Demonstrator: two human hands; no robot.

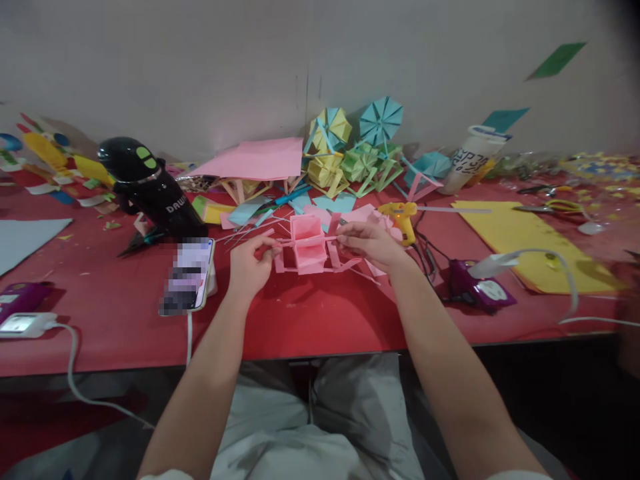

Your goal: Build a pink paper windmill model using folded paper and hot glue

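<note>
In the middle of the red table, a pink folded-paper model (309,245) with a boxy, ribbed centre is held between my hands. Thin pink rods stick out from its two sides, and pink paper strips stand below it. My left hand (253,261) pinches the rod at the left side. On the opposite side, the fingertips of my right hand (369,241) close on the right rod. Pink paper pieces lie behind and beside the model. A yellow hot glue gun (400,219) rests just beyond my right hand, with a glue stick in its back.
A phone (189,277) on a stand is left of my left hand, behind it a black bottle (165,193). Finished paper wheels (345,157) line the wall. Right are a purple power adapter (481,287) with cables, yellow paper (530,247) and scissors (555,208).
</note>
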